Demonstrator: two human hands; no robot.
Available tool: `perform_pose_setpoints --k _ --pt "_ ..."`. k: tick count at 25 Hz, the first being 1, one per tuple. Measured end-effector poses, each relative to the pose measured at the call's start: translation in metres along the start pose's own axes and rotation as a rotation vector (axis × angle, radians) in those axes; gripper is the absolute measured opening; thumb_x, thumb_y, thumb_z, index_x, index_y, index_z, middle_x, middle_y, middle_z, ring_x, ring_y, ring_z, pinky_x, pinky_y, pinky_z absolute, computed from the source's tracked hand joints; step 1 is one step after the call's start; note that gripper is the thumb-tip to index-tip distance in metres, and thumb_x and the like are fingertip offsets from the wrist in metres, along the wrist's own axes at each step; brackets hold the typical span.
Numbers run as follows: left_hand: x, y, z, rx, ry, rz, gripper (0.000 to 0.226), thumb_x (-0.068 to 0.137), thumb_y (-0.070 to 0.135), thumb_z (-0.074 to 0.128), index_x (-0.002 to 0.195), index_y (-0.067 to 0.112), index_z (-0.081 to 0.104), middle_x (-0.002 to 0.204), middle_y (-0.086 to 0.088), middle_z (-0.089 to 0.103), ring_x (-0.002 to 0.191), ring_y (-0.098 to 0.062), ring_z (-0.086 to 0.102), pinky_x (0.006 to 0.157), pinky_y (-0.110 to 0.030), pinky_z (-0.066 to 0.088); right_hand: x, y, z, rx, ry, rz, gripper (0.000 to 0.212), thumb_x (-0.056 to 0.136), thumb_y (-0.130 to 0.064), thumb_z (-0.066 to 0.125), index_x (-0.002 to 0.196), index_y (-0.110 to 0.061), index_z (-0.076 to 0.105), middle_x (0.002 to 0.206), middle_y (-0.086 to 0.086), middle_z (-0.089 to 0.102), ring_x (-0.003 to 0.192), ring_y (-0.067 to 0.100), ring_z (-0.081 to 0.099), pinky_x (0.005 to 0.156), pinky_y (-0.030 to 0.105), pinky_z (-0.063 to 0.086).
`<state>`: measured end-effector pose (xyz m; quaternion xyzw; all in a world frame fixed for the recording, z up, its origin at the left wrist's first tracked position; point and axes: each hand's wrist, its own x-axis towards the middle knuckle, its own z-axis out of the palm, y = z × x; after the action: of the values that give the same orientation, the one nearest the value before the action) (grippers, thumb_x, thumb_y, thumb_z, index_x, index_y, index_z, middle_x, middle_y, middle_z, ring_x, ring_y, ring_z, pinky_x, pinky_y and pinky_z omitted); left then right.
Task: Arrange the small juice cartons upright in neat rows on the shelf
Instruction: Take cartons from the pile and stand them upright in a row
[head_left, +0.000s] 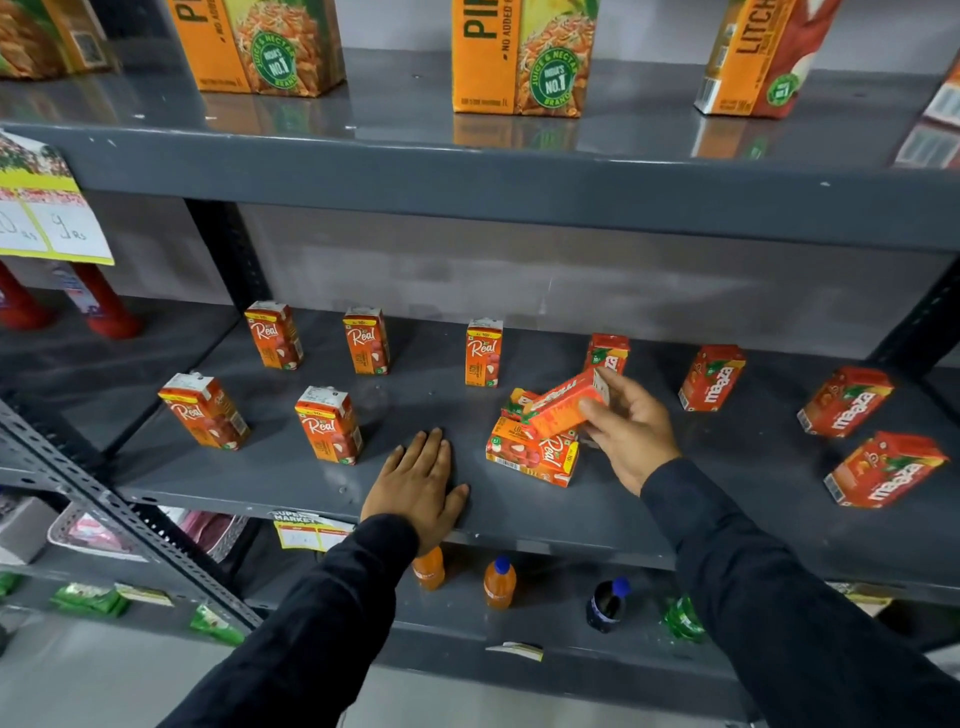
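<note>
Several small Real cartons stand upright on the grey middle shelf (291, 478): three in a back row (274, 335) (366, 340) (483, 353) and two nearer the front (203, 410) (328, 423). Another Real carton (535, 457) lies flat near the middle, with a further carton (517, 402) partly hidden behind it. My right hand (631, 434) grips a tilted orange carton (563, 400) just above that pile. Red Maaza cartons (711, 376) (844, 400) (883, 467) stand to the right, one (609, 353) behind my fingers. My left hand (415, 483) rests flat, palm down, on the shelf's front.
Large juice cartons (522, 57) stand on the shelf above. Small orange drink bottles (500, 582) and a dark bottle (608, 605) sit on the shelf below. A slanted metal brace (104, 509) crosses at the lower left. Price labels (49, 208) hang at the left.
</note>
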<state>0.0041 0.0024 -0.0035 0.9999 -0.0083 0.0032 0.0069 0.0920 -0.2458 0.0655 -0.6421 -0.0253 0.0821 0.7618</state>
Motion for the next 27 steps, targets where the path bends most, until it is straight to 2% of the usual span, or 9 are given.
perform_pose_setpoints --k 2,6,10,14,17,21,24,25,27 --pt "0.000 0.001 0.001 0.001 -0.002 -0.001 0.081 0.082 0.060 -0.001 0.148 0.013 0.003 0.157 -0.005 -0.002 0.141 -0.020 -0.006 0.112 -0.037 -0.003 -0.003 -0.009 -0.005 0.319 0.057 0.087 0.048 0.070 -0.023 0.072 0.115 -0.021 0.057 0.120 0.011 0.061 0.111 0.029 0.060 0.080 0.043 0.055" --pt "0.000 -0.001 0.002 -0.002 0.005 -0.002 0.081 0.082 0.061 -0.001 0.148 0.013 0.003 0.157 -0.004 -0.001 0.141 -0.019 -0.006 0.112 -0.036 -0.004 -0.012 -0.019 -0.016 0.744 0.196 0.238 0.037 0.086 -0.036 0.060 0.114 -0.012 0.059 0.105 0.010 0.073 0.105 0.027 0.066 0.090 0.045 0.052" --pt "0.000 0.000 0.001 -0.012 0.005 -0.003 0.084 0.080 0.062 -0.003 0.148 0.013 0.003 0.157 -0.004 -0.001 0.141 -0.018 -0.006 0.113 -0.036 -0.002 -0.027 -0.023 -0.019 0.621 0.167 0.278 0.045 0.087 -0.045 0.055 0.117 -0.012 0.058 0.108 0.011 0.072 0.104 0.026 0.067 0.091 0.037 0.052" --pt "-0.001 0.002 -0.001 -0.023 0.001 -0.006 0.086 0.078 0.062 -0.005 0.148 0.013 0.003 0.156 -0.004 -0.002 0.141 -0.018 -0.007 0.113 -0.036 -0.003 -0.039 -0.028 -0.022 0.541 0.132 0.248 0.035 0.088 -0.045 0.054 0.106 -0.016 0.062 0.091 0.006 0.077 0.095 0.023 0.070 0.094 0.036 0.050" --pt "-0.002 0.002 -0.001 -0.020 0.004 -0.012 0.087 0.077 0.062 -0.005 0.148 0.013 0.005 0.157 -0.004 -0.001 0.141 -0.018 -0.005 0.113 -0.036 -0.002 -0.044 -0.029 -0.025 0.501 0.106 0.243 0.033 0.088 -0.043 0.055 0.107 -0.017 0.061 0.089 0.005 0.077 0.096 0.024 0.070 0.093 0.038 0.050" --pt "-0.002 0.004 -0.002 -0.011 0.001 -0.024 0.088 0.076 0.062 -0.006 0.148 0.013 0.005 0.157 -0.004 -0.001 0.141 -0.018 -0.005 0.113 -0.035 -0.002 -0.045 -0.027 -0.029 0.416 0.136 0.244 0.031 0.085 -0.045 0.058 0.105 -0.020 0.062 0.099 0.007 0.072 0.102 0.027 0.066 0.083 0.043 0.053" --pt "-0.002 0.004 -0.001 -0.011 -0.001 -0.030 0.088 0.076 0.063 -0.006 0.148 0.013 0.005 0.157 -0.004 -0.001 0.142 -0.018 -0.005 0.113 -0.036 -0.002 -0.047 -0.023 -0.034 0.430 0.156 0.304 0.035 0.086 -0.049 0.055 0.104 -0.020 0.060 0.097 0.008 0.071 0.097 0.029 0.068 0.076 0.047 0.055" --pt "-0.002 0.004 -0.001 -0.011 -0.002 -0.031 0.089 0.075 0.063 -0.006 0.148 0.013 0.005 0.157 -0.004 -0.001 0.141 -0.018 -0.005 0.113 -0.036 -0.002 -0.048 -0.021 -0.036 0.441 0.157 0.332 0.035 0.087 -0.046 0.056 0.107 -0.018 0.060 0.099 0.009 0.070 0.097 0.030 0.068 0.076 0.047 0.055" --pt "-0.002 0.004 -0.001 0.002 -0.003 -0.030 0.089 0.075 0.063 -0.007 0.148 0.013 0.003 0.156 -0.003 -0.002 0.141 -0.018 -0.006 0.113 -0.036 -0.002 -0.050 -0.016 -0.041 0.444 0.143 0.359 0.035 0.087 -0.026 0.060 0.118 -0.012 0.056 0.107 0.013 0.066 0.100 0.032 0.065 0.074 0.046 0.055"
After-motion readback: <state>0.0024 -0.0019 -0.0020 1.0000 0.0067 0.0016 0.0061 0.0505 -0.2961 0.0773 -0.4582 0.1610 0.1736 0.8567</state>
